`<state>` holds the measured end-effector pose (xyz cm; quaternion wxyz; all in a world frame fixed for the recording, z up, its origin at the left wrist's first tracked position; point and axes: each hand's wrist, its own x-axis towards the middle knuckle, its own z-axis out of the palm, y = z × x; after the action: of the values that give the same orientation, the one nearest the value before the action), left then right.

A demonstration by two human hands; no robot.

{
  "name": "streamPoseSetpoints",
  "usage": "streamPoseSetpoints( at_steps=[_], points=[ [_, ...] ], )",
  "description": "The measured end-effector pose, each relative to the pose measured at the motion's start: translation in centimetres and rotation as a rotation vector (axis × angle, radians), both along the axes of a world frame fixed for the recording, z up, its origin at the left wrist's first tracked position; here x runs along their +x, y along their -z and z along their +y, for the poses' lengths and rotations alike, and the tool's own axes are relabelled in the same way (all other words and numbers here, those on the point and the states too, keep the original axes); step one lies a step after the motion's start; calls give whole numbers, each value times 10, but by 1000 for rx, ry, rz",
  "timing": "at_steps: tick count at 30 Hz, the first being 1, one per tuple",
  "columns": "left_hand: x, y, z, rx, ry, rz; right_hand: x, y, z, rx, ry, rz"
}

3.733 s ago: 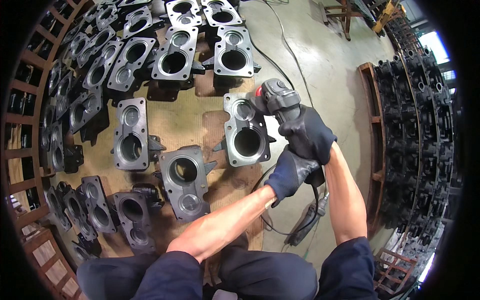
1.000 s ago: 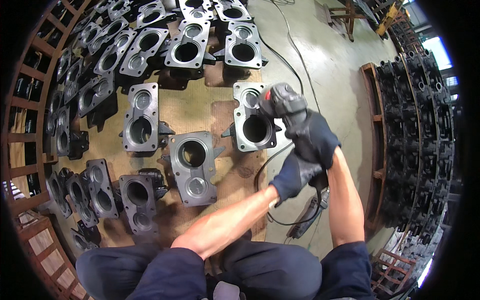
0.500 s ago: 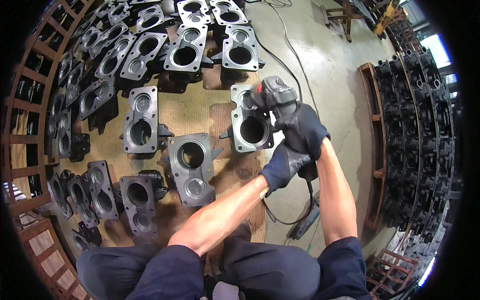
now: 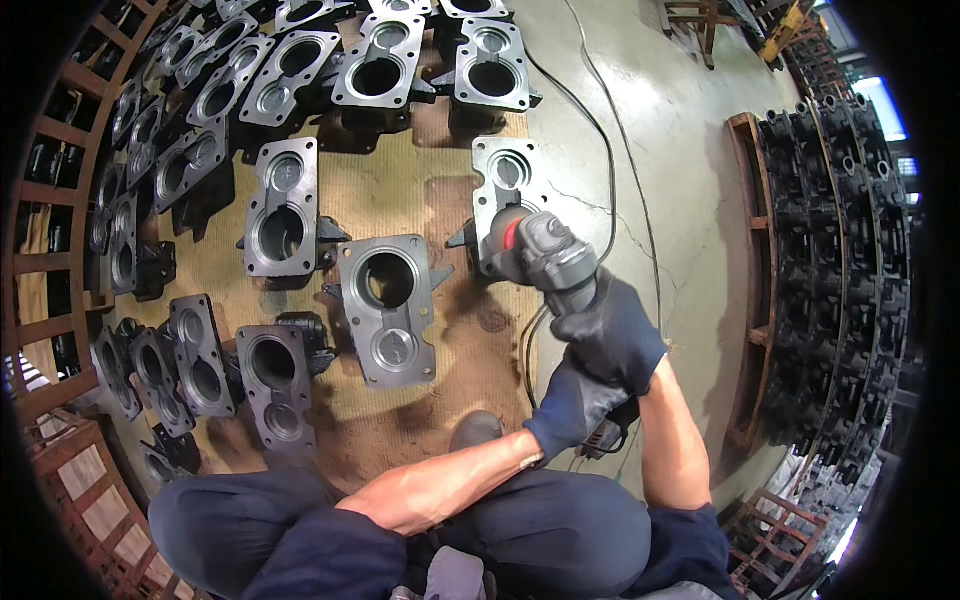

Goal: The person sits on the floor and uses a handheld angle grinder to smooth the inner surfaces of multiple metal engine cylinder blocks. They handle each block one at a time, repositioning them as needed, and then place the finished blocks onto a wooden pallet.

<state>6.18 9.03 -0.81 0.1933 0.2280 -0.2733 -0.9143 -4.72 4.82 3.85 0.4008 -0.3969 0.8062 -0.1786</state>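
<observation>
Both gloved hands are on one angle grinder (image 4: 556,255). Right hand (image 4: 614,335) is forward, fingers wrapped round the body just behind the head; left hand (image 4: 578,405) sits behind and below it, closed round the rear part, with the fingertips mostly hidden. Neither hand is spread. The flanged casting (image 4: 497,190) is ahead and to the left of the fingers, at the right edge of the tan corrugated sheet (image 4: 470,360). Right hand is the nearer one; left is further back toward the knees. Casting's long axis runs roughly away from the person, the shallow round recess at the far end and the bore end near. Grinder's long axis cuts across that at a slant: disc (image 4: 512,236) up-left, tail down-right. Disc and head sit over the near end and hide most of the bore; far end with the recess is uncovered. Disc touching the face or just above it: can't tell from this angle, and the disc is blurred. Left of it on the sheet: a second casting (image 4: 388,330), bore end away from the person, and a third casting (image 4: 285,200) beyond that, bore end near. Black cable (image 4: 604,150) lies on the concrete floor (image 4: 690,190), right of the sheet.
</observation>
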Motion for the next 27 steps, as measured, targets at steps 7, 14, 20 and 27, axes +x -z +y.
streamPoseSetpoints(
  at_steps=[7,14,20,27],
  points=[
    [4,7,-20,-154,112,-124,7,-28,-35,94,-12,29],
    [-6,36,3,60,-48,146,13,-14,-23,-42,20,-98],
    [6,14,11,606,-214,351,41,-28,-14,-50,-34,-70],
    [61,-9,12,-225,-124,-128,69,-29,-16,-26,-189,-54]
  ],
)
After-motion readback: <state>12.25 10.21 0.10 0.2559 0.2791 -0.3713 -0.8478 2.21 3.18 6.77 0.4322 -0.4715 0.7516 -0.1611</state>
